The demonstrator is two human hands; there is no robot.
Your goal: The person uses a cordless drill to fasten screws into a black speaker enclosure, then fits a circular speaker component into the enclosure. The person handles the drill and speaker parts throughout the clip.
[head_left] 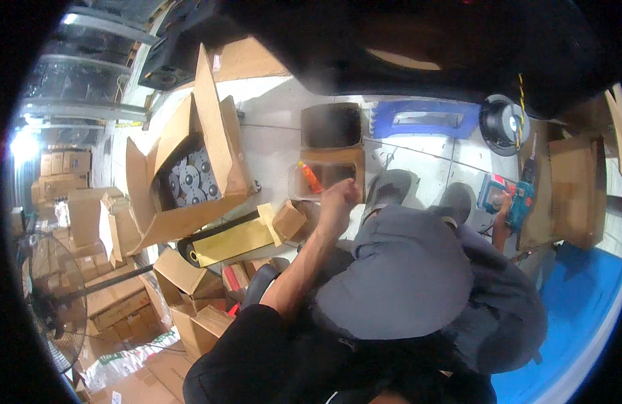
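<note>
My left hand is closed, its fingers curled over the near edge of a small open cardboard box. Whatever its fingers may hold is too small to make out. Inside that box, beside the hand, leans an orange tube with a yellowish tip. On the right, my right hand grips a teal and black cordless drill by its handle. The drill's long bit points away from me, and its battery sits to the left of the hand.
Left stands a large open carton holding several round metal parts. A blue slotted panel and a round speaker driver lie ahead, below a big black cabinet. A yellow roll, a fan and cartons crowd the left.
</note>
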